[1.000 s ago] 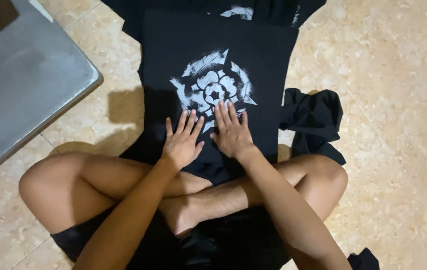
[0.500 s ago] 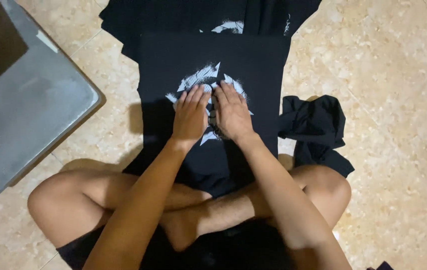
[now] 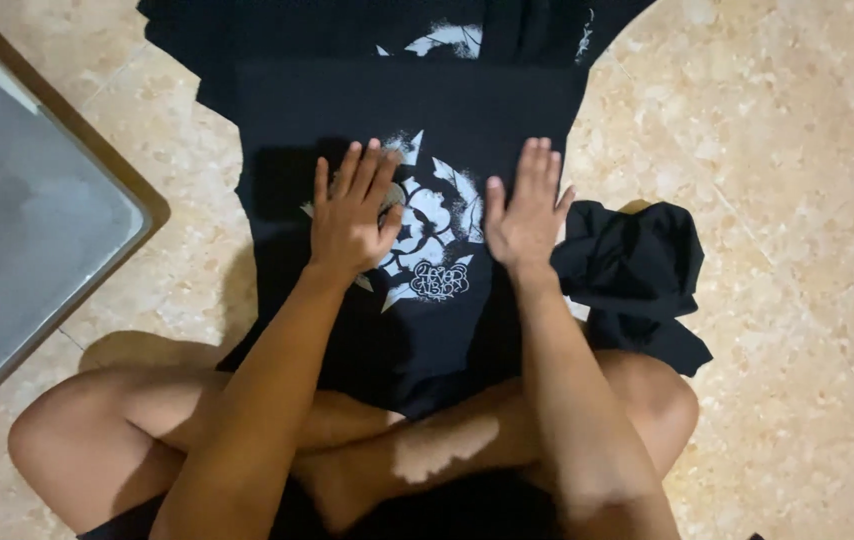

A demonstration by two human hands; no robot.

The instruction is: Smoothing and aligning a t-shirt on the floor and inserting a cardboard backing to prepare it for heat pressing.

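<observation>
We sit cross-legged on the tiled floor (image 3: 807,150), black folded T-shirt (image 3: 417,110) spread straight ahead at 12 o'clock, its near edge draped over our shins. White flower print (image 3: 435,225) faces up at its centre.

Handling: thin soft knit, light, zero stiffness, so it creases and slides on the smooth tile if pushed sideways. Not fragile. Best taken by pinching at folded edges or corners; a grab mid-panel would only bunch it.

Left hand (image 3: 350,218): flat, palm down, fingers spread, resting on the shirt over the 9 o'clock side of the print. Grasping nothing, just pressing.

Right hand (image 3: 525,212): also flat and released, fingers together and pointing to 12 o'clock, lying on the shirt at the 3 o'clock side of the print, near the shirt's right edge. Both forearms run forward over the knees, wrists straight, hands apart with the print between them.

Around: a crumpled black garment (image 3: 637,275) on the floor at 3 o'clock, just beside the right hand. More dark clothing (image 3: 367,25) with a white print beyond the shirt at 12. Grey-topped counter (image 3: 27,230) corner at 9 o'clock.
</observation>
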